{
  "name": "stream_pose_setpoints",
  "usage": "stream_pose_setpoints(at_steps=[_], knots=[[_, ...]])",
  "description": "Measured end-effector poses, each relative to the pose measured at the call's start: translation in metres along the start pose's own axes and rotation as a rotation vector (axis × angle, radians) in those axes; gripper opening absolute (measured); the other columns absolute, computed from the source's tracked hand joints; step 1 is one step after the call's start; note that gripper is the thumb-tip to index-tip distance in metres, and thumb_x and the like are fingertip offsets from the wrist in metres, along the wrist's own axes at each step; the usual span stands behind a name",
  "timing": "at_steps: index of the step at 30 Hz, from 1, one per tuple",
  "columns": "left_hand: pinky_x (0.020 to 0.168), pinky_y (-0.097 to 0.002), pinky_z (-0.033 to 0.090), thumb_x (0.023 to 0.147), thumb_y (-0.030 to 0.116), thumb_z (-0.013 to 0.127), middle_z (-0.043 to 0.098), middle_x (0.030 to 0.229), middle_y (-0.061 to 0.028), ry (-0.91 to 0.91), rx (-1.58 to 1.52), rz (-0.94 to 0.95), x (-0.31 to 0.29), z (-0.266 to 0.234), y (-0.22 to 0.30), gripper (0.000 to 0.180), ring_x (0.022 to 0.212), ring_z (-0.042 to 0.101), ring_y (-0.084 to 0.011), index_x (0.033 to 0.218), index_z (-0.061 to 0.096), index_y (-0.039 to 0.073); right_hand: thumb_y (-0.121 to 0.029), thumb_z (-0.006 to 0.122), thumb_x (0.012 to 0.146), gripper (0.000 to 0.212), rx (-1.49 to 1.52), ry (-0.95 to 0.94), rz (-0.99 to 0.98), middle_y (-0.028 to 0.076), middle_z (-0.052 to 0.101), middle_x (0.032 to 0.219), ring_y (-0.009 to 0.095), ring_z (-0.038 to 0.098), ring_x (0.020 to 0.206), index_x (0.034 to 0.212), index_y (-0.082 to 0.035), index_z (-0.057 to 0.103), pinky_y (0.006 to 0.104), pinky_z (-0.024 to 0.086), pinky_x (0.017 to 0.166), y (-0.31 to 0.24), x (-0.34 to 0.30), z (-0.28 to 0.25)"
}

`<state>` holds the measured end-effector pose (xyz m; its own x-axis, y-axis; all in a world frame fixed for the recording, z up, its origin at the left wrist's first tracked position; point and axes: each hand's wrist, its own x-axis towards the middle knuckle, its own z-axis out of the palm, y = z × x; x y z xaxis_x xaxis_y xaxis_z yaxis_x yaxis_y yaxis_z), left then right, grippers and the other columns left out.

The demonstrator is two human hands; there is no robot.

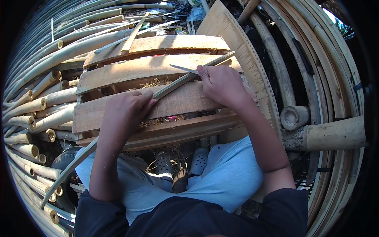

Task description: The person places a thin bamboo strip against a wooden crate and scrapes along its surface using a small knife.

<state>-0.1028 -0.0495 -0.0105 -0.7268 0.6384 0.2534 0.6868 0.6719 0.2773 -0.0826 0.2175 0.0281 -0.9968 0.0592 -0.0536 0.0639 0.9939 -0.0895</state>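
Observation:
A long, narrow bamboo strip [175, 85] slants across the slatted wooden crate [126, 71] over my lap. Its lower end passes under my left forearm and reaches down to the left; the upper end lies over the crate's far right corner. My left hand [132, 104] is closed round the strip near its middle. Farther up, my right hand [223, 83] is closed on a knife, whose thin blade [182, 68] points left across the strip. The knife's handle is hidden in my fist. Pale shavings [155, 82] lie in the gaps between the slats.
Stacked bamboo poles [59, 130] fill the left side. Loose split strips [136, 33] rest on the crate's far left. Right of the crate stand a thin plywood sheet [252, 55], a thick bamboo pole [335, 133] and long curved-looking boards [327, 51]. My clogs [198, 162] are below.

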Motion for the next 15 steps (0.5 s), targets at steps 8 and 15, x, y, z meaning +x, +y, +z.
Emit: stream_pose_setpoints(at_steps=[8, 15], knots=[[0.063, -0.0464, 0.048, 0.095, 0.026, 0.065, 0.061, 0.075, -0.0130, 0.008, 0.008, 0.023, 0.001, 0.000, 0.006, 0.017, 0.072, 0.064, -0.0355, 0.093, 0.067, 0.009, -0.029, 0.045, 0.099, 0.045, -0.190, 0.235, 0.259, 0.018, 0.071, 0.071, 0.034, 0.073, 0.070, 0.077, -0.006, 0.076, 0.0451, 0.059, 0.065, 0.033, 0.028, 0.024], [0.062, -0.0472, 0.048, 0.095, 0.026, 0.065, 0.061, 0.074, -0.0125, -0.026, 0.045, -0.012, -0.001, -0.001, 0.002, 0.016, 0.071, 0.064, -0.0359, 0.091, 0.066, 0.010, -0.032, 0.043, 0.099, 0.047, -0.068, 0.215, 0.213, 0.019, 0.074, 0.081, 0.035, 0.074, 0.078, 0.081, -0.005, 0.077, 0.0473, 0.059, 0.071, 0.008, 0.017, 0.030]])
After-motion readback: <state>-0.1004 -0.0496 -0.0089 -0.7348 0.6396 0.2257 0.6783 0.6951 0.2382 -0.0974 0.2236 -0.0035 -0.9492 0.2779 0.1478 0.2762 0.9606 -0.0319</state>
